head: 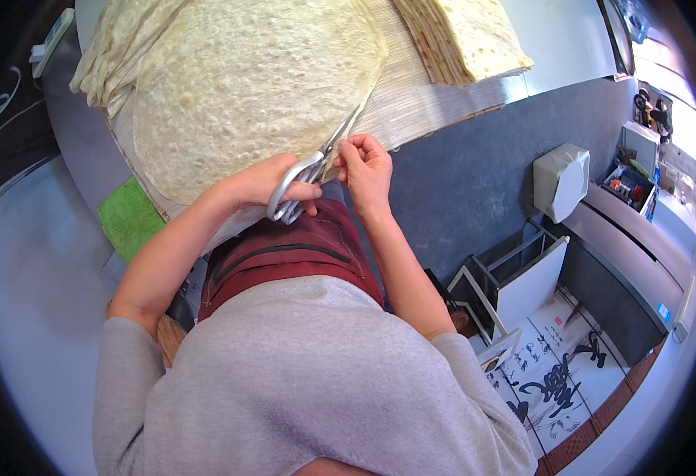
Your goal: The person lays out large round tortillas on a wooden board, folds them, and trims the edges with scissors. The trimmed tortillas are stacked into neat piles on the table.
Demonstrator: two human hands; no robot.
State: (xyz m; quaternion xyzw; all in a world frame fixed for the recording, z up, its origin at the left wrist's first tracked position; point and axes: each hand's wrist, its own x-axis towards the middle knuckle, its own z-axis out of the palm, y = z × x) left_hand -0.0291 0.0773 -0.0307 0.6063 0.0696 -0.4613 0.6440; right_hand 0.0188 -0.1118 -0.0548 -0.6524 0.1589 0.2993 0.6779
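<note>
Silver-handled scissors (293,184) are in my left hand (270,181), their blades along the lower right edge of a large round thin flatbread (253,77). Close beside the blades, my right hand (367,169) pinches a bit of the bread's edge between thumb and fingertips. The flatbread is pale with small blisters and lies on a slatted mat (407,116). At the upper left is a heap of loosely folded flatbread sheets (113,53). A neat stack of folded flatbread (473,38) rests at the upper right of the mat.
A green cloth (128,217) lies at the table's left. The mat's edge overhangs near my apron (288,256). On the grey floor (443,172) to the right stand a bin with a pale liner (562,178) and a framed white panel (532,273). A digital device (56,41) sits far left.
</note>
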